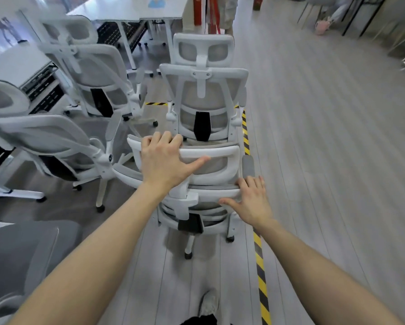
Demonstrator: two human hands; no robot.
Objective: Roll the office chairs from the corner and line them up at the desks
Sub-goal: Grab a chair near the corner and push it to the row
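A white mesh office chair (211, 165) stands right in front of me, seen from behind and above. My left hand (164, 160) grips its headrest, fingers curled over the top edge and thumb stretched along the back. My right hand (250, 198) holds the top right corner of the backrest, fingers over the rim. Directly ahead of it stands a second white chair (205, 99), its back toward me. Two more white chairs (96, 76) (47, 141) are parked at the white desks (16, 64) on the left.
Yellow-black hazard tape (260, 261) runs along the floor just right of the chair. A grey chair seat (21, 254) sits at lower left. Another desk (131, 10) and a standing person's legs (227, 15) are at the back. Open wooden floor lies to the right.
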